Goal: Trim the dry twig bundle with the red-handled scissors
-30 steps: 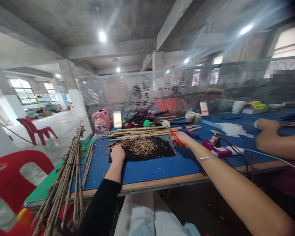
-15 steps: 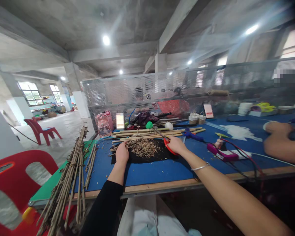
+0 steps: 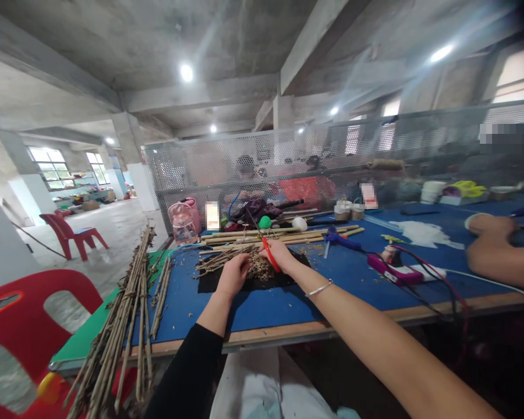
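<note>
My right hand (image 3: 281, 256) grips red-handled scissors (image 3: 269, 254), blades pointing up and away over the pile. Left of it, my left hand (image 3: 234, 274) is at the near-left edge of the heap, fingers curled together; whatever lies between them is too small to make out. Under both hands is a pile of short, dry brown plant bits (image 3: 262, 271), partly hidden by them. The pile rests on a black cloth (image 3: 207, 284). Thin dry twigs (image 3: 213, 265) stick out to the left of the pile.
Long dry stalks (image 3: 117, 314) lie over the table's left end, beside a red chair (image 3: 39, 308). Bamboo sticks (image 3: 283, 235) lie behind the cloth. To the right are a blue glue gun (image 3: 344, 240), a purple-white power strip (image 3: 397, 272) with cables, and another person's arm (image 3: 502, 250).
My right hand has moved left with the scissors, from the cloth's right side to over the pile. My left hand has shifted right, closer to it.
</note>
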Demonstrator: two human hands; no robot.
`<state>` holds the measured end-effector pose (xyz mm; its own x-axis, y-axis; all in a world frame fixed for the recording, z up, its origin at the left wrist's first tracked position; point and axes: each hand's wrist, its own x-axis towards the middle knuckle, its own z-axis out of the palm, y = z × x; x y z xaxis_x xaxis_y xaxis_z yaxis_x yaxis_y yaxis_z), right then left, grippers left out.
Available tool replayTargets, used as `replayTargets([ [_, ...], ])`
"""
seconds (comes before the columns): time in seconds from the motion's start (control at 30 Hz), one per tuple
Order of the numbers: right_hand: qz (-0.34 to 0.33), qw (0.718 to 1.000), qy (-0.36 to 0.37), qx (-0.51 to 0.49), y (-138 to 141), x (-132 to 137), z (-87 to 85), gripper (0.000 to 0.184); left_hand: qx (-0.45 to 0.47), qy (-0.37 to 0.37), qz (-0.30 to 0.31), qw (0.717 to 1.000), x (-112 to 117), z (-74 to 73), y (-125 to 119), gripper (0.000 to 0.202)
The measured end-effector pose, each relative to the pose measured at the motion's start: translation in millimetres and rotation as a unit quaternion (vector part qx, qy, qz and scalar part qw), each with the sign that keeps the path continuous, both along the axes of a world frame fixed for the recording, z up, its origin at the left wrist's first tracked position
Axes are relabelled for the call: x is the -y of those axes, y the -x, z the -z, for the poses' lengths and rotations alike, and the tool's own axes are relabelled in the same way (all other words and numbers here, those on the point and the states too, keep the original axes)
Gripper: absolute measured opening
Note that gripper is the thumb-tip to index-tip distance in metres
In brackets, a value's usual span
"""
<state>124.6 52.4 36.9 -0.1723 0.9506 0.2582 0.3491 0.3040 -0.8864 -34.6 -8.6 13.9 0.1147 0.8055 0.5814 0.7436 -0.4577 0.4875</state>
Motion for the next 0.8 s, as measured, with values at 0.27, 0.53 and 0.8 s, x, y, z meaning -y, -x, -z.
replayTargets([
  [0.27, 0.067, 0.997, -0.032, -0.034, -1, -4, -3.1, 0.018, -0.052, 0.02, -0.098, 0.994, 5, -9.3, 1, 0.027],
  [0.53, 0.132, 0.986, -0.097, -0.012, 2, 6, -6.8, 0.02, -0.054, -0.024, -0.095, 0.994, 1, -5.3, 1, 0.031],
  [0.8, 0.135, 0.982, -0.06, -0.113, 28, 21, 15.5, 0.022, 0.053, -0.009, -0.144, 0.988, 0, -15.3, -14, 0.035],
])
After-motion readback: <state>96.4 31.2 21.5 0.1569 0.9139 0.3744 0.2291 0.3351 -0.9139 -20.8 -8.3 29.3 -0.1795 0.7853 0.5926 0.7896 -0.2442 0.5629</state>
